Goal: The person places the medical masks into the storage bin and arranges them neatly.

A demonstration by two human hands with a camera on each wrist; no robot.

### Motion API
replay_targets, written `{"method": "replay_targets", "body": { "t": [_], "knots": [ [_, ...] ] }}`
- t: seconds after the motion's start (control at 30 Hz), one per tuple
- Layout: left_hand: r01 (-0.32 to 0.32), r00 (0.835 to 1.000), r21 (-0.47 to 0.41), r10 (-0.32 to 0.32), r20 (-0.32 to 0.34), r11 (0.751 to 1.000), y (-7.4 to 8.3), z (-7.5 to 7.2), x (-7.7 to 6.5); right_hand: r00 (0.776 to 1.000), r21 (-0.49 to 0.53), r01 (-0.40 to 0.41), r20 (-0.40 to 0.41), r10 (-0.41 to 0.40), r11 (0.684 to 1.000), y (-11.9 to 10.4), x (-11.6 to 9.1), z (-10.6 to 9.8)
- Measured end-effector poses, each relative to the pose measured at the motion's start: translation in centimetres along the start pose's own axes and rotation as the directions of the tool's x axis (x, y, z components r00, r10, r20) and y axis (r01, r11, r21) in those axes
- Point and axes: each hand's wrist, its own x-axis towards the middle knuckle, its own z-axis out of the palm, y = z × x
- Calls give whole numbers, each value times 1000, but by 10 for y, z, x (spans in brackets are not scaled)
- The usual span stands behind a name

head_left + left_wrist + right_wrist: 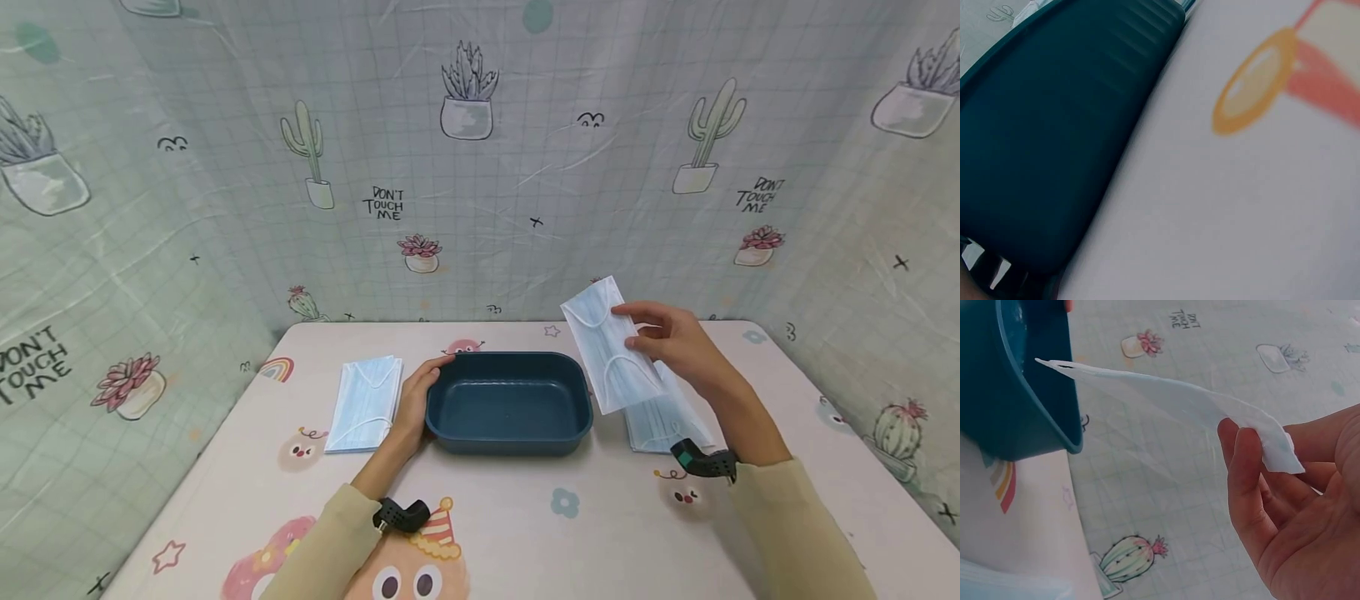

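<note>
My right hand [667, 337] pinches a light blue face mask [611, 346] by its edge, between thumb and fingers. The mask hangs tilted above the table, just right of a dark teal rectangular bin [510, 446], its white ear loops showing. In the right wrist view the mask [1166, 394] appears edge-on, its far end overlapping the bin [1029, 425]. My left hand [412, 404] holds the bin's left end, fingers curled round the back left corner. No object shows inside the bin. Under the raised mask lies a stack of masks [667, 421], partly hidden by it.
Another stack of blue masks [363, 404] lies left of my left hand. The white table [525, 542] is printed with cartoon figures. A patterned cloth [480, 183] hangs along its back and sides. Black bands with cameras sit on both wrists.
</note>
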Motion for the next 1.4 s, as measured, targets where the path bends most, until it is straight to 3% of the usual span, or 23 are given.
{"method": "replay_targets", "body": {
  "t": [0.57,0.9,1.13,1.4],
  "knots": [
    [2,1000,8,-2,23,1000,1,-7,-3,993,13,72,98,-73,997,-31,15,24],
    [-6,1000,-4,6,30,1000,1,-9,-7,973,65,118,192,-128,991,-51,23,41],
    [9,999,-14,-9,36,1000,2,-11,-11,959,44,160,231,-166,986,-58,29,53],
    [8,999,-11,-8,48,1000,2,-12,-12,950,53,146,271,-155,988,-63,33,63]
  ]
}}
